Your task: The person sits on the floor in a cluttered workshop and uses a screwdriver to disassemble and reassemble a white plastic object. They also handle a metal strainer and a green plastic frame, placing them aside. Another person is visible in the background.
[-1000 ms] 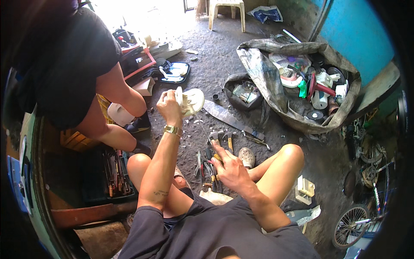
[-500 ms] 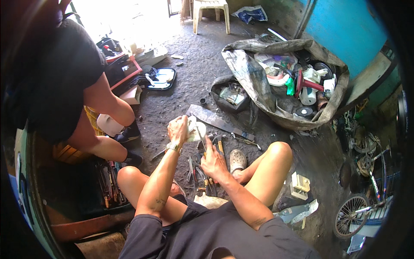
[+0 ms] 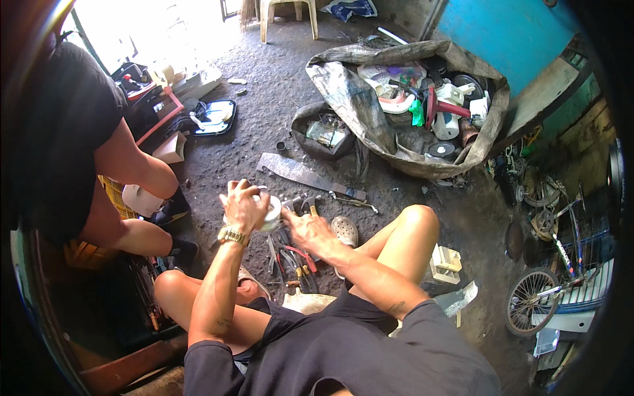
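My left hand point(image 3: 246, 208), with a gold-coloured watch on the wrist, is closed around a round white plastic part point(image 3: 272, 215) above the floor. Close against its right side, my right hand point(image 3: 312, 232) has curled fingers. The thin metal tool it gripped a moment earlier is mostly hidden now. Between my feet, under my hands, lie red-handled pliers point(image 3: 304, 259) and several other hand tools. A hammer point(image 3: 309, 206) lies just beyond my right hand. Farther out rests a long, flat, blade-shaped metal piece point(image 3: 300, 177).
A large grey sack point(image 3: 396, 155) of plastic scrap stands ahead right, with a small dark bag point(image 3: 320, 135) beside it. Another person point(image 3: 125, 171) is at the left. A cream plastic box point(image 3: 446, 264) sits by my right knee, and a bicycle wheel point(image 3: 531, 301) lies farther right.
The view has shifted, so the surroundings appear farther left and up. The white part has turned in my left hand. My right hand has tilted, and its tool's metal shaft no longer shows clearly.
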Motion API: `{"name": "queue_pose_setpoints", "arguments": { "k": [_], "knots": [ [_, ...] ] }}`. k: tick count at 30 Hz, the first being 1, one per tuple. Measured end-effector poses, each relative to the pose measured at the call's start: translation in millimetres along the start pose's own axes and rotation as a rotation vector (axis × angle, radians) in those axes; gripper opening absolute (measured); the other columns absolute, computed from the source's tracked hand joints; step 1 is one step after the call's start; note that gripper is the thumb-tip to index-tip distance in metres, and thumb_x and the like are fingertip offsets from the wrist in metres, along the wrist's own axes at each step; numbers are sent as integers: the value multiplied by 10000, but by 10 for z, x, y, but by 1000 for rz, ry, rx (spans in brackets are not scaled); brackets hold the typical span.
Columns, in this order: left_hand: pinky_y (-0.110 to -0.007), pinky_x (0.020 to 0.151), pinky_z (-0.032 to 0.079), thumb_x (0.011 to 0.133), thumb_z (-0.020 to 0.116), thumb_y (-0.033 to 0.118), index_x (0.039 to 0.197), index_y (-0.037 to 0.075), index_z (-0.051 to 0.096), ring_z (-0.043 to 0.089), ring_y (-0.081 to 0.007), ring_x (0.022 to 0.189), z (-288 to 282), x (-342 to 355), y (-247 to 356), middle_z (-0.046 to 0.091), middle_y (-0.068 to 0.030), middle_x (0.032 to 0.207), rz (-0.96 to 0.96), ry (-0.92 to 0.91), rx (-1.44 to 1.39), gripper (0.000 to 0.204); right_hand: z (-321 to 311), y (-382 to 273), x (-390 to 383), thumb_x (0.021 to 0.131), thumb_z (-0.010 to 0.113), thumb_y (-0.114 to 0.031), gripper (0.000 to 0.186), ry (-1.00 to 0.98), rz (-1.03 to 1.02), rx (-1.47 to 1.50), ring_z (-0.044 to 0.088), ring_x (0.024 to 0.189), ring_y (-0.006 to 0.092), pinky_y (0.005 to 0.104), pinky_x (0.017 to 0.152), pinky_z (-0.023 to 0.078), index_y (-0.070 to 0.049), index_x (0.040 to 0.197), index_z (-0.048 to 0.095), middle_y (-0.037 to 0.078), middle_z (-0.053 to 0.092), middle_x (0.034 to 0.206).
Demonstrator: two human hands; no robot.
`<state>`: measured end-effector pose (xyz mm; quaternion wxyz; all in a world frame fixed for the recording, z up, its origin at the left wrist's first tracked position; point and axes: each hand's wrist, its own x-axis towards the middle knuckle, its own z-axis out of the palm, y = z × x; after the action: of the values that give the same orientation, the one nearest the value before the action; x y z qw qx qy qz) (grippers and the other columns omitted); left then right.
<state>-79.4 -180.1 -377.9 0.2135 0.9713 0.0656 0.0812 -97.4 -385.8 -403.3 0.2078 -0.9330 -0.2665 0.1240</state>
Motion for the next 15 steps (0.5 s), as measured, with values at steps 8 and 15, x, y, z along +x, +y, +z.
{"name": "queue_pose_setpoints", "arguments": {
  "k": [8, 15],
  "knots": [
    [-425, 699, 556, 743, 773, 299, 892, 55, 737, 690, -351, 807, 363, -51, -874, 719, -167, 935, -155, 48, -411, 288, -675, 960, 471, 1035, 469, -407, 483, 151, 409, 24, 688, 988, 485, 556, 894, 549, -356, 1515, 449, 307, 690, 1078],
    [-401, 773, 560, 691, 786, 319, 881, 71, 692, 696, -328, 826, 243, 69, -873, 724, -135, 902, 108, 82, -360, 326, -1658, 2022, 1797, 996, 535, -274, 546, 177, 372, -276, 723, 778, 360, 517, 798, 576, -123, 1515, 453, 223, 740, 948]
  ]
}}
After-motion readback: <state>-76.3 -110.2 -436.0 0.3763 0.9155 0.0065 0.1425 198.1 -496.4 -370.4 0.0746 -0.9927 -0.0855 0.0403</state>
